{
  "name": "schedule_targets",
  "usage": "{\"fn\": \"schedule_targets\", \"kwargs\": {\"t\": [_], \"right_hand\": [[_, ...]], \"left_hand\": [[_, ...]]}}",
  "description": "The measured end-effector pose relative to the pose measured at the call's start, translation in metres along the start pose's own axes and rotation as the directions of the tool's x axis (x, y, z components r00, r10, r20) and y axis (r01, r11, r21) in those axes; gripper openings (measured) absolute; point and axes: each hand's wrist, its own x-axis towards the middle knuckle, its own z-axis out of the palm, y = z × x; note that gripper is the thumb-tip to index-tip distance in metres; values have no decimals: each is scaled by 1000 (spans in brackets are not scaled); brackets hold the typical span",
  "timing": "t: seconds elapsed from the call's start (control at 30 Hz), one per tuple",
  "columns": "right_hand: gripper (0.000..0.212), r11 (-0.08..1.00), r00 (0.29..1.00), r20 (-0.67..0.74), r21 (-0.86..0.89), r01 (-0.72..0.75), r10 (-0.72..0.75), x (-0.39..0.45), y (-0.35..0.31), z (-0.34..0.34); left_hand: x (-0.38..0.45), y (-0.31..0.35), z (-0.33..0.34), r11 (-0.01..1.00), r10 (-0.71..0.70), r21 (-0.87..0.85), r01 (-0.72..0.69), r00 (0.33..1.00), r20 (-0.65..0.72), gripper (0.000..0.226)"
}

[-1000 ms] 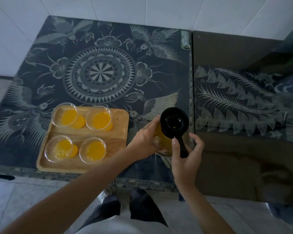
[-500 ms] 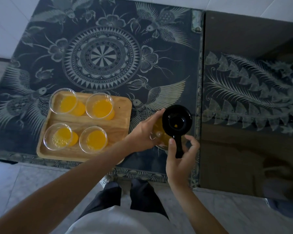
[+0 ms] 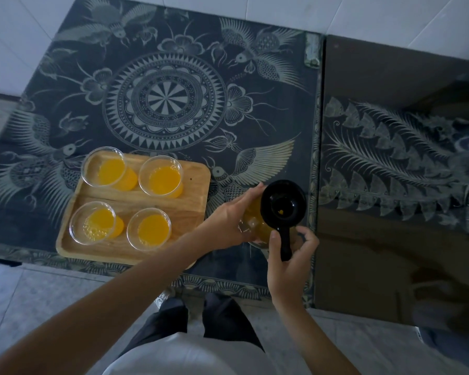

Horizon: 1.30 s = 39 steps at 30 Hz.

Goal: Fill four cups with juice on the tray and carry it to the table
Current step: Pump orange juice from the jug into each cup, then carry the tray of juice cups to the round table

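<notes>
On the patterned dark tabletop (image 3: 173, 85), four clear juice-filled cups (image 3: 149, 229) sit on the rectangular wooden tray (image 3: 192, 182); beside it the left hand (image 3: 228, 223) steadies the glass juice jug (image 3: 255, 226) while the right hand (image 3: 290, 263) grips its black handled lid (image 3: 282, 204). Seat the lid squarely before lifting the tray level.

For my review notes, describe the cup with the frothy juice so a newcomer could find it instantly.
Start at the wooden tray on the dark patterned table, left of both hands. Four clear cups of orange juice stand on it in two rows; take the near row's left cup. Only its juice shows a cluster of bubbles.
</notes>
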Motion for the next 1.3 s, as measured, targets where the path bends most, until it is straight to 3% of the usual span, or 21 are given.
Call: {"fn": "schedule_targets", "kwargs": {"t": [0.27,0.47,0.67,0.87,1.03,1.13,1.3], "right_hand": [[70,970,995,26,-222,103,-99,19,-15,-25],[69,837,927,128,-401,372,-351,39,-45,-33],[73,769,859,235,-382,512,-455,50,-88,-15],[80,696,754,366,-303,651,-546,49,-124,27],[84,708,731,468,-269,653,-497,39,-144,69],[83,747,755,492,-273,606,-433,37,-145,95],[79,927,869,473,-244,285,-143,35,-125,126]], "left_hand": [[-8,10,-20,999,24,46,-24,1000,1,128],[-18,20,-48,997,20,71,-15,997,-73,121],[-52,29,-101,995,10,100,15,969,-246,112],[-100,26,-162,992,4,112,51,894,-449,107],[-139,4,-205,983,-94,89,161,857,-506,103],[-160,-21,-222,972,-166,56,230,832,-529,97],[-197,-77,-243,938,-330,-140,318,690,-644,75]]}}
